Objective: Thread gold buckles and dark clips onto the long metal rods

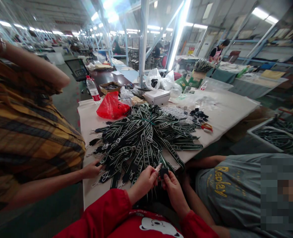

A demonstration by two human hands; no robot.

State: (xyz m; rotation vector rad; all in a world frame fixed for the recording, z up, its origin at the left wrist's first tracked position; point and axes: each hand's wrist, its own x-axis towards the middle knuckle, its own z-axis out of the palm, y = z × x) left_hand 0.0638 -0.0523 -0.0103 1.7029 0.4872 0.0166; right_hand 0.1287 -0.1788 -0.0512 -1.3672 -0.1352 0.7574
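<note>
Lower centre: pale clip (158, 167) is pinched by left hand (145, 181), black strap end (164, 173) by right hand (173, 187); snagging could be caused by overlapping straps (144, 145).

Straps (144, 143): "TED BAKER", "SPORT"; shirt (238, 191): apparently "Replay"

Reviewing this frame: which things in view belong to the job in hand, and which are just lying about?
Part of the job:
- strap, in the right hand
- pale piece, in the left hand
- strap pile

Apparently lying about:
- bottle
- red bag
- white box

Unclear: scissors, unheld.
</note>
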